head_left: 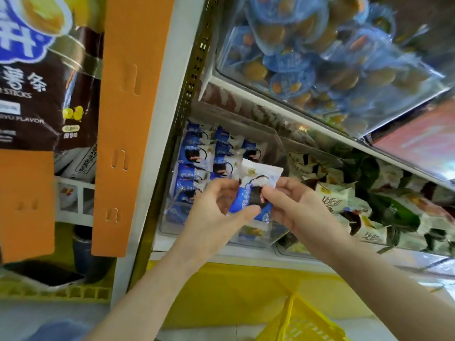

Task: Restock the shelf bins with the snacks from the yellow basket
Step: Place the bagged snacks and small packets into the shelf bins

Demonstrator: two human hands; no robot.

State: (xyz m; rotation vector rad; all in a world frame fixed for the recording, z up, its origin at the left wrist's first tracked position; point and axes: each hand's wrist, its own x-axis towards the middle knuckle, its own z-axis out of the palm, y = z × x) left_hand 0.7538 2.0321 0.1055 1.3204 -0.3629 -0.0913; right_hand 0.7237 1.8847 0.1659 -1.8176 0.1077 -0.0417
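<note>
Shelf background: clear plastic bin stocked with blue-white packets. Both forearms raised; left hand and right hand each pinch one glossy, crinkle-edged snack packet between thumb and fingers, just before bin. Yellow lattice basket below

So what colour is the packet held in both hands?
The packet is blue and white with a dark biscuit picture; the head view shows it best.

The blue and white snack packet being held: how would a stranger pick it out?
Look at the white shelf upright, then the clear plastic bin beside it, packed with blue and white packets. Just in front, the left hand and right hand pinch one such packet; it alone is out of the bin.
</note>
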